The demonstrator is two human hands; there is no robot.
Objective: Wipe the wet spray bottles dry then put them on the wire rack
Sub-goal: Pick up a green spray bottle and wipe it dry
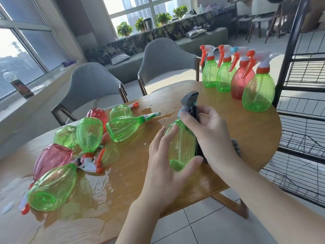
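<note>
My left hand (167, 155) holds a green spray bottle (181, 145) with a grey trigger head by its body, thumb curled under the base, above the wooden table (123, 199). My right hand (207, 131) grips a dark grey cloth (195, 111) against the bottle's neck. Several wet green and red bottles (88, 136) lie in a heap on the table's left, in puddled water. Several bottles (237, 76) stand upright at the table's far right edge. The black wire rack (302, 120) stands just right of the table.
Two grey chairs (91, 85) are pushed in at the table's far side. Water (98, 189) spreads across the left and middle of the tabletop. A dark bottle (21, 85) stands on the window ledge at left. Tiled floor lies below the near edge.
</note>
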